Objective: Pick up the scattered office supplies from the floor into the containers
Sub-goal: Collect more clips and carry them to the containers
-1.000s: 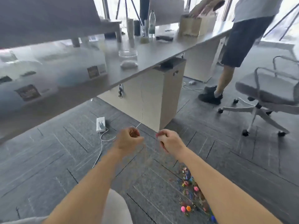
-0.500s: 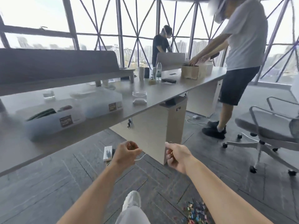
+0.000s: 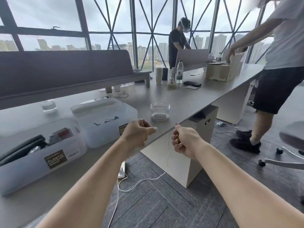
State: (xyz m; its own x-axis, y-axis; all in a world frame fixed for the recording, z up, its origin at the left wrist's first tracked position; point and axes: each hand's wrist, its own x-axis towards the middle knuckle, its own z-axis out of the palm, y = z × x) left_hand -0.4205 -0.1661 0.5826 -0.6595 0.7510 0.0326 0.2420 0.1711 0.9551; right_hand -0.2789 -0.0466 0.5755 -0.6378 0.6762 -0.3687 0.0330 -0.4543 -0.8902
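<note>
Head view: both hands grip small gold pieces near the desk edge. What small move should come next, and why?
Probably carry the left hand forward over the clear jar and let go. The jar stands open-topped on the desk just beyond both hands; the right hand also grips gold pieces and could follow.

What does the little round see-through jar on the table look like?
The jar is short, wide and round, clear like plastic, with no lid on top. It stands upright near the front edge of the grey table, to the right of a cloudy plastic box. Something pale shows at its bottom. Only the table touches it.
</note>
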